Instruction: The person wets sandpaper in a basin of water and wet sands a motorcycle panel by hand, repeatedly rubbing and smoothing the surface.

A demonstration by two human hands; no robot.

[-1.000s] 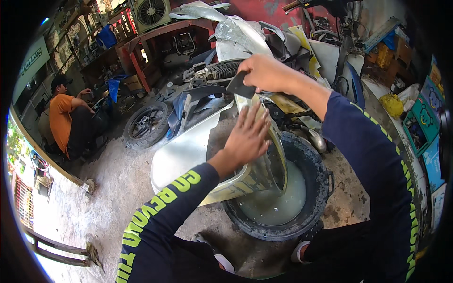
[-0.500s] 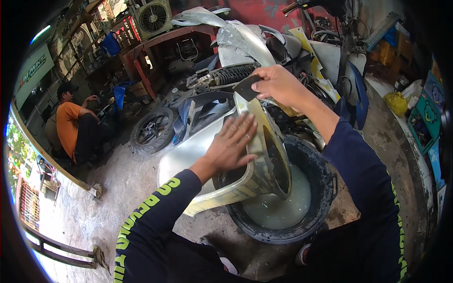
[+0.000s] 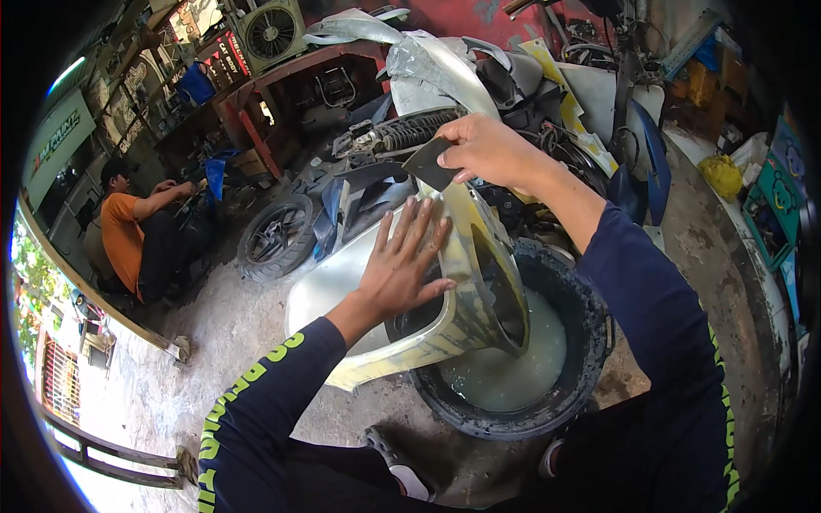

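- Person in orange shirt and dark cap, far left, seated low by workshop clutter.
- Loose black wheel lying on concrete floor, just right of that person.
- Left hand open, fingers spread, palm pressed flat on pale silver-yellow motorcycle body panel.
- Panel tilted, lower end dipping over rim of black tub holding milky water.
- Right hand closed in pinch on small dark sanding sheet, held against panel's upper edge.
- Stripped motorcycle parts piled behind hands.
- Yellow bag on ground, far right.
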